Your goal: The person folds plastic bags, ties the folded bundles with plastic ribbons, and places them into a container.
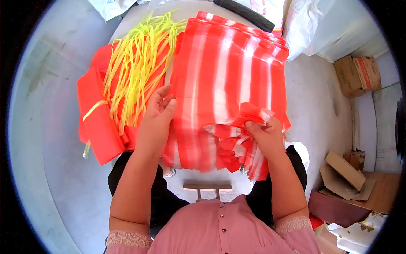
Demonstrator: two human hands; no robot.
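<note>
A thick stack of red and white striped plastic sheets (211,72) lies in front of me, its near edge hanging down in gathered folds. My right hand (266,133) pinches the bunched edge of the striped sheets at the near right. At the stack's left edge is my left hand (160,110), its fingers apart and slightly curled, with nothing seen in it. Yellow-green strips (137,67) lie loose to the left, on top of red plastic. Beside them a folded red bundle (99,122) has a yellow strip round it.
A dark bar (245,15) lies behind the stack, near white plastic bags (302,25). Cardboard boxes (357,76) stand at the right wall. An opened carton (347,180) sits at the lower right. A small wooden stool (207,186) is between my legs.
</note>
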